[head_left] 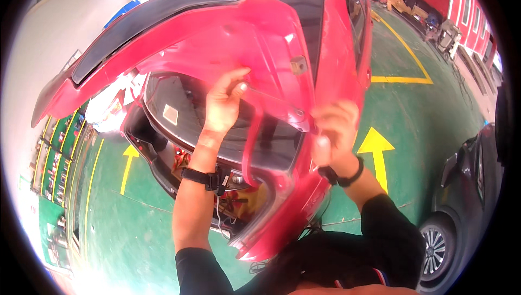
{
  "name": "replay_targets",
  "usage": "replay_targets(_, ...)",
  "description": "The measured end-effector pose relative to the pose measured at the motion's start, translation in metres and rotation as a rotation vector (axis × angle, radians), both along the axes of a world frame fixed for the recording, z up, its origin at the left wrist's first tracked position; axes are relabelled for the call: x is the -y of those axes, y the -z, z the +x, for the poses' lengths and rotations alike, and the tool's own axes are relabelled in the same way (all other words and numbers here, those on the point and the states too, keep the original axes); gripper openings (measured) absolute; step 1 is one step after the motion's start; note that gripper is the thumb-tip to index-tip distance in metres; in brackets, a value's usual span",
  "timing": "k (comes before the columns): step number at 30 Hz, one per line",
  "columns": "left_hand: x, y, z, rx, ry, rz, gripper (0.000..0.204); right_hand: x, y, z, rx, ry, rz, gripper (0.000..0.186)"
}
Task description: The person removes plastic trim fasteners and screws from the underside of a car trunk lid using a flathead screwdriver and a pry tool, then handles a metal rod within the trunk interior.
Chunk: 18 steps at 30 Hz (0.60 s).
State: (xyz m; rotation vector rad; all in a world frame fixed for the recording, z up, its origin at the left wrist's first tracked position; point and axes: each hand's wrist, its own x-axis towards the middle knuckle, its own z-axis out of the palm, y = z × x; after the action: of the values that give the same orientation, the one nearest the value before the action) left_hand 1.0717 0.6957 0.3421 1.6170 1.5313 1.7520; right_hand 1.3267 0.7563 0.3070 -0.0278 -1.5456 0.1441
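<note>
The raised trunk lid (233,37) of a red car fills the upper middle, its inner side toward me. In front of that panel is my left hand (225,102), its fingers curled and the thumb close to them. Anything they pinch is too small to make out. A faint thin line runs from there toward the lid's lower right corner; whether it is an edge or a separate strip I cannot tell. By that corner my right hand (336,132) is smeared by motion, thumb pointing up. Below lies the open trunk (233,205), with cluttered contents.
The red car's body (347,40) extends to the far right. A dark car (461,186) stands at the right. Shelves with small items (57,154) line the left wall. Yellow arrows (375,154) mark the green floor. Equipment (449,37) stands by the far red wall.
</note>
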Motion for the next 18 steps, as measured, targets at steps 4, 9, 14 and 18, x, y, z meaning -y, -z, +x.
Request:
replay_targets(4,-0.004,0.002,-0.001,-0.114,-0.011,0.05,0.034,0.003,0.024,0.012,-0.037,0.04,0.032,0.023)
replay_targets(9,-0.015,0.001,0.005,0.004,0.021,0.036,0.03,-0.02,-0.066,-0.032,-0.153,0.02,0.27,0.014)
replay_targets(14,-0.003,-0.009,0.014,0.128,0.054,0.016,0.032,-0.027,-0.08,-0.049,-0.16,0.017,0.217,0.013)
replay_targets(18,0.0,-0.003,0.002,0.075,0.021,0.005,0.032,-0.008,-0.043,-0.023,-0.093,0.014,0.121,0.014)
